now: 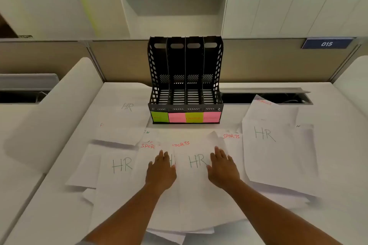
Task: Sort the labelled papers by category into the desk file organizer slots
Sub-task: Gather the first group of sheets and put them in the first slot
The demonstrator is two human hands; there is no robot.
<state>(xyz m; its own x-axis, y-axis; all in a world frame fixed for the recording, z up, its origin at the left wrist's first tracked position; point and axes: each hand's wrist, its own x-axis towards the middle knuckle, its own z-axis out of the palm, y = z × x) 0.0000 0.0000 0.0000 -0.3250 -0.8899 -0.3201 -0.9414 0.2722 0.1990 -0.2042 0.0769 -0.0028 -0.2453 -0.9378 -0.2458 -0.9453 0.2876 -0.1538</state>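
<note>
A black file organizer (185, 77) with several empty slots stands at the back middle of the desk, green and pink sticky labels (186, 117) along its front. White labelled papers lie spread before it. An HR sheet (196, 181) lies in the middle, between my hands. My left hand (161, 171) rests flat on its left edge, my right hand (223, 167) flat on its right side, fingers apart. Other HR sheets lie at left (119, 167), far left (127, 109) and right (266, 145). SPORTS sheets (232, 137) peek out behind the middle sheet.
A white desk (338, 215) carries everything, with a beige partition (268, 61) behind it and an open cable tray (264, 97) right of the organizer. A sheet with red lettering (264, 105) overhangs that tray. White cabinets and shelves stand beyond the partition.
</note>
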